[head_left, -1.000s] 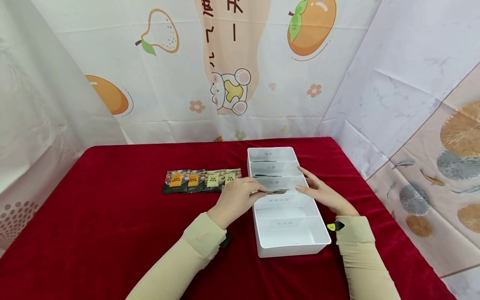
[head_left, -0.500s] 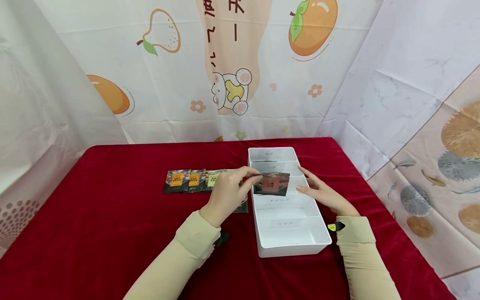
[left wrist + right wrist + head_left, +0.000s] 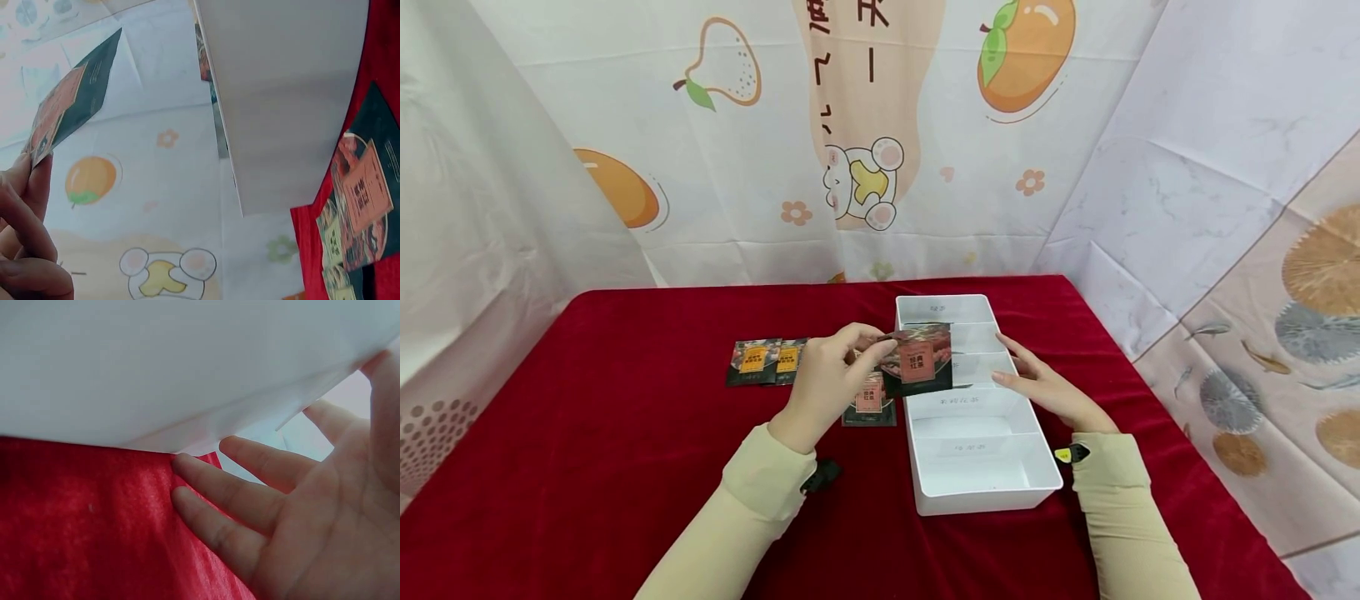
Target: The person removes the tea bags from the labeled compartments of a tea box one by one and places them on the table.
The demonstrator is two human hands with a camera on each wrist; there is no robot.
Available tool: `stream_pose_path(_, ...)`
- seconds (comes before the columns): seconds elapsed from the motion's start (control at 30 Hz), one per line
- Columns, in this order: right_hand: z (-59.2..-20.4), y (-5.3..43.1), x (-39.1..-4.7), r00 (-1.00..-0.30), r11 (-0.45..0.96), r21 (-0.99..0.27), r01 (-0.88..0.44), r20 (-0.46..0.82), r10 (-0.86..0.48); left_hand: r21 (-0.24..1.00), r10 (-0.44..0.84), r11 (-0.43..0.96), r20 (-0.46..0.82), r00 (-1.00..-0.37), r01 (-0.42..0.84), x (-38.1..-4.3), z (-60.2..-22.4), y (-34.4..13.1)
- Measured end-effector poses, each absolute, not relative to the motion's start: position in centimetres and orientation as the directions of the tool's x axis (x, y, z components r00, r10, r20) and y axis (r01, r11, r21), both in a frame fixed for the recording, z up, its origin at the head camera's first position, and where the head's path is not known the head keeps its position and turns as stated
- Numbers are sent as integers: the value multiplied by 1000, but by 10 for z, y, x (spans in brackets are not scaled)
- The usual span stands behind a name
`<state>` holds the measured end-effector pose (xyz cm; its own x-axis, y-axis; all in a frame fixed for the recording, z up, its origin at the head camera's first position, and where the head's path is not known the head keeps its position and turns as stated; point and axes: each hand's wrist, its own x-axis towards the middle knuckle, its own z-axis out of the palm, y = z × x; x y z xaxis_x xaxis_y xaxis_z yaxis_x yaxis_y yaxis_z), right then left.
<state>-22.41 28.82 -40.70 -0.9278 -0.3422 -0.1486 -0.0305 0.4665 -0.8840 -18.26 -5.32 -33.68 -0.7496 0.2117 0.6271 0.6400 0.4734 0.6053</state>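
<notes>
My left hand (image 3: 827, 375) pinches a dark tea sachet (image 3: 925, 360) with a red label by its left edge, raised over the left side of a white divided box (image 3: 988, 500). In the left wrist view the sachet (image 3: 75, 100) tilts up from thumb and finger. Below it on the cloth, beside the box, lies another red-labelled tea sachet (image 3: 868, 404), partly overlapped by the held one. My right hand (image 3: 1048, 392) rests along the box's right side, thumb at the rim; its fingers (image 3: 225, 490) are spread and fairly straight in the right wrist view.
Two orange-labelled sachets (image 3: 754, 360) lie further left on the red cloth (image 3: 625, 467). Green-labelled sachets (image 3: 334, 240) show in the left wrist view, hidden behind my left hand in the head view. Handwritten labels mark the box's compartments. A printed curtain (image 3: 737, 192) hangs behind.
My left hand has moved left with the sachet, from over a middle compartment to the box's left edge. The sachet has turned from edge-on to face-on. My right hand stays put.
</notes>
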Motion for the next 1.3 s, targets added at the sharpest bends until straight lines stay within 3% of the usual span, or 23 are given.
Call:
stream_pose_path(0.33,-406,288,-223,-927,463,-886,-25,-152,-342,700,174,474,521,-836,535,-181,-337,-78)
stream_pose_path(0.73,-407,288,-224,-926,459,-888,-21,-156,-343,835,153,459,264,-952,305,-188,-349,-113)
stream_pose_path(1.3,-406,287,-225,-924,437,-899,-9,-160,-348,898,224,422,31,-974,126,-201,-371,-131)
